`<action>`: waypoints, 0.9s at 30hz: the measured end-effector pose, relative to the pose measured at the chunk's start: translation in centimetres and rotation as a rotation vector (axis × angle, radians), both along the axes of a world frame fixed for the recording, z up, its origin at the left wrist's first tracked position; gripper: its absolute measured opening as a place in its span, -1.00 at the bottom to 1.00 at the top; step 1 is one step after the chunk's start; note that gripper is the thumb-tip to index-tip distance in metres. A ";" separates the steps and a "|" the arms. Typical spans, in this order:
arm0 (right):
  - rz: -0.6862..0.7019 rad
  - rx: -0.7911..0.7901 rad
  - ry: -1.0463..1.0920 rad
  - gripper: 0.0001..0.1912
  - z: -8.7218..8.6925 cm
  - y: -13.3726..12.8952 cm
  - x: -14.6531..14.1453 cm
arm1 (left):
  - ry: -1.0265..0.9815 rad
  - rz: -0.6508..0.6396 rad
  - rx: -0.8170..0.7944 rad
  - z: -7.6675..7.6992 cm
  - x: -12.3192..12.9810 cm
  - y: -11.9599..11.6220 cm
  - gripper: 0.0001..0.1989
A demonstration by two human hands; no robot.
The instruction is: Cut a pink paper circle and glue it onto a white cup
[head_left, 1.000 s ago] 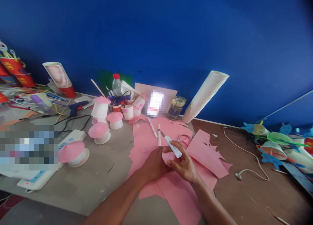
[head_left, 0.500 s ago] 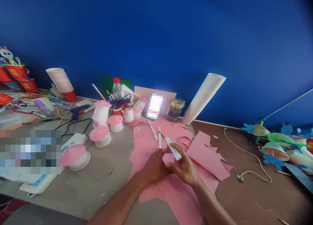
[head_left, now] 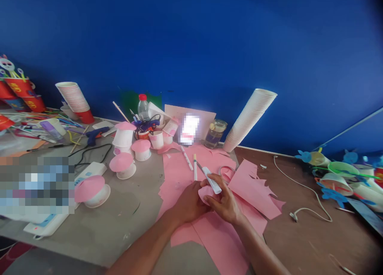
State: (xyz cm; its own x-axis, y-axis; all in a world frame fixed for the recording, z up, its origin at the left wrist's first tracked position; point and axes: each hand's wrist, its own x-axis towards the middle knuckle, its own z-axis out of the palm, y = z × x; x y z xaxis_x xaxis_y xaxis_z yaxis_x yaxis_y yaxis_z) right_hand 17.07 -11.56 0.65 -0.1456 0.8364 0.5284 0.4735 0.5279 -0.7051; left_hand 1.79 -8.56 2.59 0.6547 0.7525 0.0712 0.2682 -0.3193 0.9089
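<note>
Both hands meet over the pink paper sheets [head_left: 215, 243] on the table. My left hand [head_left: 189, 203] is closed around a small curved piece of pink paper [head_left: 206, 192]; its fingertips are partly hidden. On the same piece, from the right, presses the thumb of my right hand [head_left: 225, 203]. A whitish tube-like tool [head_left: 213, 182] with a thin dark end lies along my right hand's fingers, seemingly held there. Just beyond the hands is a white stick with a yellowish end [head_left: 195, 167]. Partly under pink paper shows a scissors-like loop [head_left: 223, 172].
Left stand white paper cups with pink cone tops [head_left: 122, 162], a power strip [head_left: 92, 171] and a glue gun [head_left: 98, 134]. At the back are a lit phone [head_left: 190, 129], a glass jar [head_left: 215, 133] and a leaning cup stack [head_left: 251, 119]. A white cable [head_left: 314, 193] lies right.
The pink piece and the whitish tool have shifted very slightly between my hands. Both hands keep nearly the same place and grip.
</note>
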 end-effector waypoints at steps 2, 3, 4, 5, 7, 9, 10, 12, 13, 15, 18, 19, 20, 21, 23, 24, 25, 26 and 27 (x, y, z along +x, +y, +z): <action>0.000 0.003 -0.009 -0.47 0.2 0.0 0.0 | 0.016 0.004 0.008 0.0 0.0 0.0 -0.71; -0.002 0.000 -0.014 -0.48 0.2 0.0 0.1 | 0.027 0.008 0.010 0.0 0.1 0.0 -0.70; -0.007 -0.003 -0.020 -0.48 0.3 0.0 0.1 | 0.037 0.013 0.011 -0.1 0.1 0.0 -0.68; -0.015 -0.003 -0.025 -0.49 0.2 -0.1 0.2 | 0.041 0.017 0.013 -0.1 0.0 0.0 -0.66; -0.033 -0.002 -0.020 -0.47 0.1 -0.1 0.3 | 0.041 0.022 0.019 -0.3 0.0 0.1 -0.62; -0.041 -0.013 0.026 -0.45 -0.2 -0.2 0.4 | 0.041 0.033 0.021 -0.6 -0.1 0.1 -0.57; -0.038 -0.027 0.062 -0.44 -0.3 -0.3 0.5 | 0.046 0.043 0.020 -0.8 -0.1 0.1 -0.54; -0.024 -0.062 0.138 -0.43 -0.6 -0.4 0.6 | 0.065 0.059 0.014 -1.1 -0.1 0.1 -0.50; -0.018 -0.072 0.164 -0.44 -0.6 -0.4 0.7 | 0.073 0.064 0.011 -1.2 -0.1 0.2 -0.49; -0.025 -0.069 0.169 -0.45 -0.7 -0.5 0.6 | 0.086 0.069 0.009 -1.4 0.0 0.2 -0.48; -0.057 -0.006 0.065 -0.48 -0.5 -0.4 0.3 | 0.081 0.071 0.019 -1.5 0.0 0.1 -0.49; -0.065 0.023 0.024 -0.48 -0.4 -0.4 0.1 | 0.082 0.073 0.021 -1.5 0.0 0.1 -0.51; -0.070 0.050 -0.011 -0.48 -0.4 -0.4 0.0 | 0.086 0.076 0.022 -1.6 -0.1 0.1 -0.54; -0.072 0.071 -0.039 -0.47 -0.3 -0.3 -0.1 | 0.091 0.078 0.019 -1.6 -0.1 0.1 -0.55; -0.069 0.088 -0.067 -0.45 -0.2 -0.2 -0.3 | 0.093 0.070 0.013 -1.5 -0.2 0.1 -0.56; -0.063 0.082 -0.073 -0.43 -0.2 -0.2 -0.4 | 0.086 0.056 0.013 -1.4 -0.3 0.0 -0.55; -0.057 0.070 -0.078 -0.43 -0.1 -0.2 -0.4 | 0.077 0.040 0.016 -1.3 -0.3 0.0 -0.55; -0.050 0.055 -0.082 -0.42 -0.1 -0.2 -0.4 | 0.068 0.023 0.020 -1.1 -0.4 0.0 -0.56; -0.046 0.040 -0.087 -0.42 -0.1 -0.3 -0.3 | 0.061 0.008 0.023 -0.9 -0.4 0.0 -0.58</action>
